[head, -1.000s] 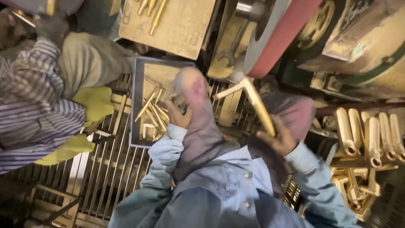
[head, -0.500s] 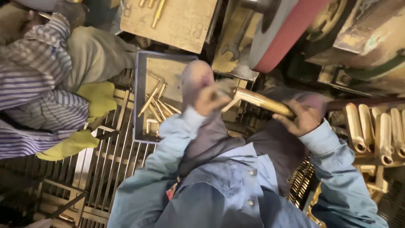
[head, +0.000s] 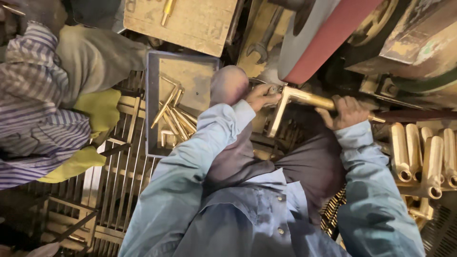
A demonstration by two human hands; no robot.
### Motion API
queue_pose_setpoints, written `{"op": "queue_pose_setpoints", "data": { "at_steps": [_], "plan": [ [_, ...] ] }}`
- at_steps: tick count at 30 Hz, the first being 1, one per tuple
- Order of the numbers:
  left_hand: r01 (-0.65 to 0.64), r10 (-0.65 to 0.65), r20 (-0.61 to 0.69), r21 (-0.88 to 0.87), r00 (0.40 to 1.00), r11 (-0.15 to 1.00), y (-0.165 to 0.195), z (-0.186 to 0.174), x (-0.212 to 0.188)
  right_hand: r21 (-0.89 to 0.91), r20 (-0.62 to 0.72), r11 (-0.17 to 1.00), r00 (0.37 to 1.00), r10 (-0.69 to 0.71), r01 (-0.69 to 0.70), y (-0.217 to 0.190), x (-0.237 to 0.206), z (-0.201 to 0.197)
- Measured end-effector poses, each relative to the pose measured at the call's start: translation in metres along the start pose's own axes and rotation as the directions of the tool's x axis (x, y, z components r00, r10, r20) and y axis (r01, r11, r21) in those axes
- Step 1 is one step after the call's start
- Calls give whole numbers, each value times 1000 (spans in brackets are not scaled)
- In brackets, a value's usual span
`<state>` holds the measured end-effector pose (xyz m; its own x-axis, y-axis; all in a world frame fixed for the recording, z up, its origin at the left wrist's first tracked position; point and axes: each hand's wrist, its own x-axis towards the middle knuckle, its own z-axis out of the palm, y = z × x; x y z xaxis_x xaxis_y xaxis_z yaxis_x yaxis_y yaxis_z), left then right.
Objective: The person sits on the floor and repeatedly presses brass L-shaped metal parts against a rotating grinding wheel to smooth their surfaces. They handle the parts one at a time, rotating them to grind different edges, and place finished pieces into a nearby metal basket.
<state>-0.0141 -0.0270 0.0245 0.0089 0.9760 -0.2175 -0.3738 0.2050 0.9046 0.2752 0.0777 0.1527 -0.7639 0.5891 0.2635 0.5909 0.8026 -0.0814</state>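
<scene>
An L-shaped brass pipe was held against the red abrasive belt, the left hand clamped at its bend and the right hand around its long arm, so steady pressure seemed required.

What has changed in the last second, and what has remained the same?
The brass L-shaped piece was raised from above the lap to the red belt wheel. The left hand, earlier at the tray, took its corner; the right hand kept its grip on the long arm. Tray parts, brass tubes and the neighbouring person stayed.
</scene>
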Motion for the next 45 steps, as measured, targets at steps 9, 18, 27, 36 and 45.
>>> {"op": "queue_pose_setpoints", "data": {
  "at_steps": [9, 18, 27, 36, 45],
  "plan": [
    [69, -117, -103, -380, 988, 923, -23, 15, 8, 25, 203, 996, 976, 80, -86, 20, 0, 37],
    [163, -448, -237, -707, 862, 688, -19, 21, 24, 88, 530, 975, 838, 128, -204, 41, 21, 79],
    [135, -87, 113, -541, 990, 830, -7, 8, -37, 65, 20, 998, 1000, 16, -18, -1, 2, 6],
    [-47, 51, -72, 63, 996, 997, 8, 13, -5, -23, -12, 999, 1000, 26, -27, 0, 19, -3],
    [195, -252, -81, -427, 964, 883, -28, 4, 15, 89, 452, 989, 890, 64, -117, 26, 34, 50]
  ]
}}
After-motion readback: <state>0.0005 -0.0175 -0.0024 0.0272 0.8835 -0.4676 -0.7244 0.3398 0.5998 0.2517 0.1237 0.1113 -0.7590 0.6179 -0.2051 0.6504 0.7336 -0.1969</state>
